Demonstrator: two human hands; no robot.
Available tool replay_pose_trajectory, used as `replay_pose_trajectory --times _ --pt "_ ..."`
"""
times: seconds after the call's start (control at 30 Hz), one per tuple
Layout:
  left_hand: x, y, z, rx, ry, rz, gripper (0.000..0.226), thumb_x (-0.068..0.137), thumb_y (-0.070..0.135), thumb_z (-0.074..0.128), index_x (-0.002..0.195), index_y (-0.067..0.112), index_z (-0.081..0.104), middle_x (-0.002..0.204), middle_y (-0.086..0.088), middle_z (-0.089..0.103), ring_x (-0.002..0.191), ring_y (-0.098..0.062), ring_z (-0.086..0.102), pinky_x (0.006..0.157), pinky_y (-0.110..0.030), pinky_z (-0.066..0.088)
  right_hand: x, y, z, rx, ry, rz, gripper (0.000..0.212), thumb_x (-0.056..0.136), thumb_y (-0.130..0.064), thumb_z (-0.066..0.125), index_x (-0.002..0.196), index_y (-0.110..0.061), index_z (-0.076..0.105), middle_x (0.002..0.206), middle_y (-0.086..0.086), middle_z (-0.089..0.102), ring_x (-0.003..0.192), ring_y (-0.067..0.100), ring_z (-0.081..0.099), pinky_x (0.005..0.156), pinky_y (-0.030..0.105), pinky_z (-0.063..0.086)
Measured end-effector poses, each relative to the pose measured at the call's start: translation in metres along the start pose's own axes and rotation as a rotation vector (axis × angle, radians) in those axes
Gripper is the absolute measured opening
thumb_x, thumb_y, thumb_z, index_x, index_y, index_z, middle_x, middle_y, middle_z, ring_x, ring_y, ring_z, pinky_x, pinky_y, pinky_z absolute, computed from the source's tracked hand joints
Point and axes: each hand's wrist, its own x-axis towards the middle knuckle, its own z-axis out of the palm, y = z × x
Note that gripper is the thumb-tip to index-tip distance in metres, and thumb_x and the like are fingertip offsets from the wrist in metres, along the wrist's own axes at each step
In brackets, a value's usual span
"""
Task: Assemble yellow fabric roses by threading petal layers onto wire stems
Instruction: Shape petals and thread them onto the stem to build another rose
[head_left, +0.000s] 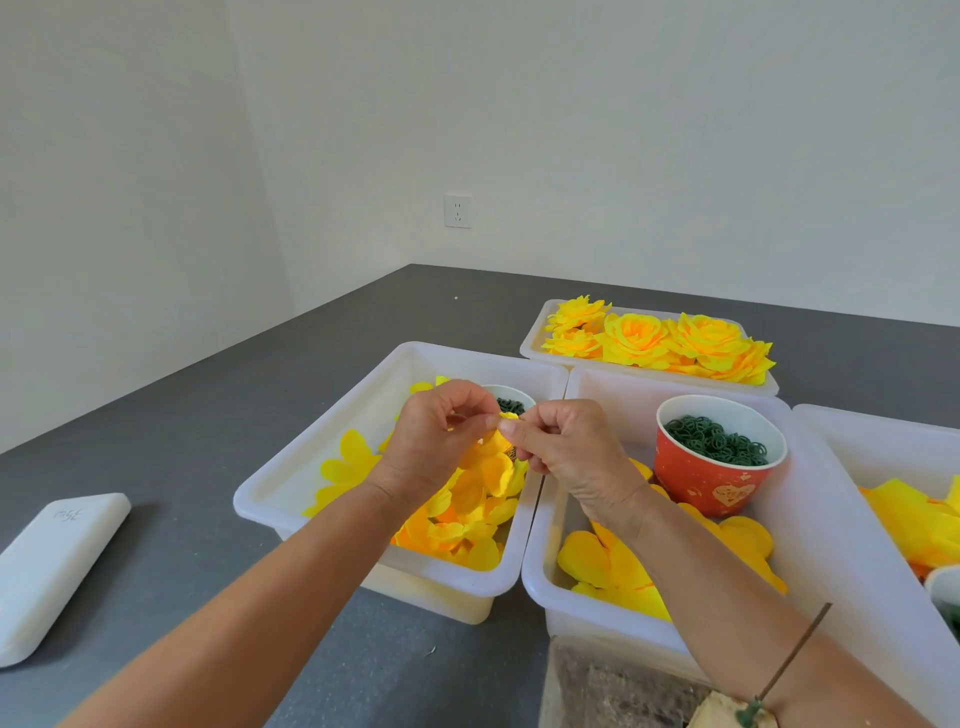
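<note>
Grey tabletop (208, 415) carries white bins. Left bin (322, 452), at centre, holds loose yellow petals (348, 462); the bin at 3 o'clock of it (810, 499) holds a red cup (711, 478) of green rings. Finished roses (660, 340) fill the bin at 12 o'clock. Left hand (436, 436) and right hand (566, 441) meet over the left bin, fingers of both clamped on a yellow petal layer (493, 462).

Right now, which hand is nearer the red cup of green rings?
Right. The right hand is just left of the red cup, over the same bin; the left hand is farther left, over the neighbouring bin, pinching a yellow petal piece.
</note>
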Motion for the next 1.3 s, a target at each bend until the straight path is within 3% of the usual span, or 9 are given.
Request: replay_pose_trajectory --times 0.13,0.33,0.47,0.6,0.83,0.97,1.07,1.2,1.3 --pt "-0.0001 0.0028 0.0001 -0.07 0.05 -0.016 0.023 0.083 -0.003 0.062 0.073 0.017 0.063 0.063 0.012 0.058 0.059 -0.002 0.051 0.059 -0.016 0.045 0.0012 -0.0008 -0.0028 0.199 0.006 0.068 0.023 0.084 -0.019 0.068 0.063 -0.011 0.064 0.051 -0.006 0.058 0.047 0.004 0.048 0.048 0.016 0.042" --pt "-0.0032 0.007 0.0018 -0.12 -0.052 -0.033 0.02 0.084 -0.005 0.061 0.075 0.013 0.061 0.085 -0.003 0.062 0.062 -0.006 0.048 0.056 -0.015 0.039 -0.0001 0.0036 -0.004 0.08 0.049 -0.003 0.018 0.086 -0.009 0.064 0.07 -0.015 0.067 0.049 -0.005 0.054 0.045 0.003 0.049 0.047 0.016 0.041" --pt "-0.0034 0.0044 0.0013 -0.091 -0.097 -0.061 0.012 0.085 0.002 0.064 0.078 0.012 0.066 0.055 0.014 0.059 0.049 0.002 0.048 0.048 -0.01 0.037 0.001 0.0039 -0.0054 0.03 0.075 -0.039 0.021 0.084 -0.006 0.066 0.071 -0.021 0.068 0.052 -0.002 0.057 0.047 0.002 0.051 0.051 0.013 0.043" --pt "-0.0032 0.0044 0.0015 -0.102 -0.038 -0.046 0.011 0.079 0.001 0.07 0.08 0.012 0.072 0.059 0.013 0.063 0.056 0.003 0.053 0.054 -0.012 0.042 0.002 0.0029 -0.0044 0.085 0.131 -0.032 0.015 0.08 -0.003 0.071 0.076 -0.015 0.062 0.059 -0.001 0.061 0.05 0.002 0.057 0.05 0.015 0.047" --pt "-0.0054 0.0043 0.004 0.092 0.018 0.103 0.022 0.072 0.002 0.077 0.092 0.009 0.075 0.09 0.003 0.065 0.065 -0.01 0.057 0.062 -0.031 0.055 0.0 -0.0005 -0.0039 0.009 0.148 -0.03 0.024 0.082 -0.029 0.07 0.074 -0.008 0.074 0.073 0.012 0.072 0.077 0.029 0.068 0.078 0.043 0.055" --pt "-0.0076 0.0071 0.0072 0.176 0.012 0.179 0.019 0.076 0.001 0.073 0.094 0.007 0.074 0.094 0.004 0.063 0.065 -0.004 0.057 0.064 -0.019 0.052 -0.0007 0.0006 -0.0061 0.005 0.135 0.025 0.015 0.079 -0.026 0.073 0.068 -0.016 0.074 0.077 0.012 0.071 0.071 0.019 0.063 0.078 0.039 0.053" --pt "-0.0071 0.0092 0.0078 0.182 0.091 0.163 0.013 0.084 0.002 0.066 0.092 0.006 0.075 0.09 0.0 0.067 0.074 -0.013 0.062 0.067 -0.028 0.054 0.0 0.0006 -0.0049 -0.014 0.123 0.058 0.013 0.079 -0.013 0.073 0.067 -0.019 0.071 0.074 0.009 0.071 0.068 0.01 0.06 0.074 0.036 0.053" --pt "-0.0036 0.0078 0.0052 0.216 0.265 0.042 0.01 0.078 0.006 0.071 0.081 0.015 0.074 0.072 0.001 0.067 0.063 -0.011 0.057 0.066 -0.027 0.051 -0.0007 -0.001 -0.003 -0.104 0.123 0.0 0.014 0.076 -0.007 0.073 0.066 -0.015 0.068 0.077 0.0 0.06 0.066 0.003 0.054 0.064 0.02 0.045" --pt "-0.0026 0.0057 0.0051 0.208 0.305 0.006 0.015 0.076 0.005 0.071 0.082 0.018 0.067 0.069 -0.001 0.063 0.062 -0.016 0.057 0.063 -0.029 0.051 -0.0001 -0.0012 -0.0039 -0.142 0.133 -0.03 0.007 0.079 -0.007 0.07 0.073 -0.007 0.069 0.08 0.007 0.061 0.068 0.009 0.054 0.067 0.025 0.046"
